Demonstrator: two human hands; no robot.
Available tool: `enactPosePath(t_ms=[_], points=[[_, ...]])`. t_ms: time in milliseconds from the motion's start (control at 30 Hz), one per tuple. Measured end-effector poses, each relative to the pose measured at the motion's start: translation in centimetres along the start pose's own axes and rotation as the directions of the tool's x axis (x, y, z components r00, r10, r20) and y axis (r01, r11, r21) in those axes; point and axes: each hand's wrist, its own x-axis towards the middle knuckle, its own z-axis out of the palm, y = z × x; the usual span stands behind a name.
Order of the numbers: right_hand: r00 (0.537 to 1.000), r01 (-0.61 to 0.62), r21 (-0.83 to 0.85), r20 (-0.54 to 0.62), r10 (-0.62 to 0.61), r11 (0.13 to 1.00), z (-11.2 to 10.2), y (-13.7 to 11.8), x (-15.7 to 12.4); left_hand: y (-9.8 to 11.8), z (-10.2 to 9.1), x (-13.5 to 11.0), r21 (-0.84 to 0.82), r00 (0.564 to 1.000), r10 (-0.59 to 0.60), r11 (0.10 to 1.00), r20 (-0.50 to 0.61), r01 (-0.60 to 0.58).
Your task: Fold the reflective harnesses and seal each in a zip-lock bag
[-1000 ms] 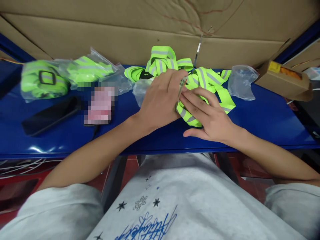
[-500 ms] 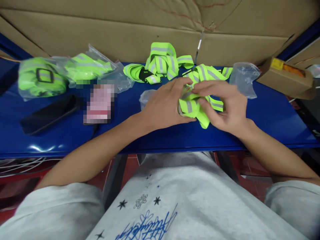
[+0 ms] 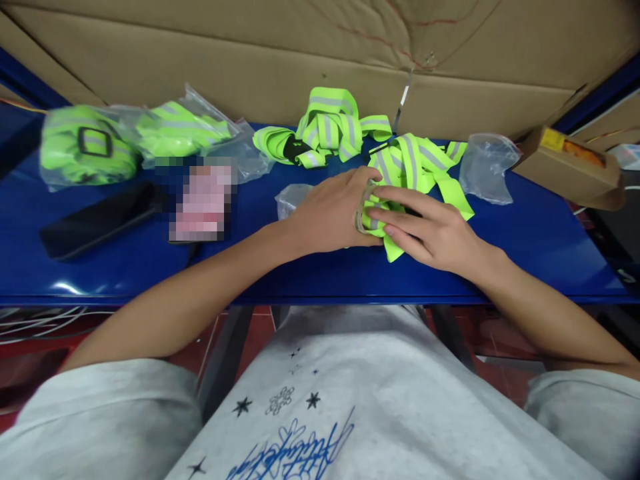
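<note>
My left hand (image 3: 327,210) is wrapped around a clear plastic bag (image 3: 291,199), its mouth facing right and its closed end showing behind my wrist. A neon-yellow reflective strap (image 3: 394,249) with a silver stripe is bunched in the bag's mouth. From there it runs out to a loose tangle of strap (image 3: 410,160) behind my hands. My right hand (image 3: 440,233) has its fingers and thumb closed on the strap, with the fingertips at the bag's opening. How much strap lies inside the bag is hidden by my left hand.
Behind lies another heap of reflective straps (image 3: 330,127). Bagged straps (image 3: 90,147) sit at the left, near a black case (image 3: 95,223) and a blurred pink item (image 3: 203,200). An unused-looking clear bag (image 3: 487,170) and a cardboard box (image 3: 570,160) are at the right on the blue table (image 3: 310,280).
My right hand has moved down and its fingers have straightened toward the bag's mouth, pressing the strap there. The loose strap behind has shifted to the right. My left hand keeps its hold.
</note>
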Motion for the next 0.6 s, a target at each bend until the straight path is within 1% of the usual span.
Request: enactPosePath(t_ms=[67,133,200,267,400,500,600], points=[[1.0,0.006,0.052,0.013,-0.007,0.999,0.1,-0.2,0.1,0.2,0.1,-0.1,0.022,0.999,0.039,0.999,-0.034,-0.038],[1.0,0.016,0.08,-0.009,-0.016,0.997,0.1,-0.5,0.1,0.5,0.1,-0.3,0.036,0.993,0.081,0.996,-0.089,-0.078],[0.998,0.004,0.109,-0.064,0.003,0.994,0.2,-0.9,0.1,1.0,-0.1,-0.5,0.06,0.986,0.109,0.993,-0.129,-0.102],[0.989,-0.027,0.138,-0.138,0.046,0.99,0.3,-1.2,0.1,1.4,0.0,-0.7,0.106,0.982,0.134,0.987,-0.134,-0.121],[0.939,-0.111,0.138,-0.31,0.15,0.984,0.7,-1.9,0.4,2.2,0.4,-1.0,0.201,0.974,0.192,0.965,-0.12,-0.165],[0.915,-0.121,0.118,-0.371,0.157,0.986,0.8,-2.3,1.0,2.8,0.6,-1.1,0.238,0.96,0.24,0.95,-0.145,-0.201],[0.911,-0.08,0.113,-0.395,0.118,0.99,0.5,-2.3,1.5,2.7,0.3,-0.9,0.26,0.95,0.253,0.944,-0.18,-0.202]])
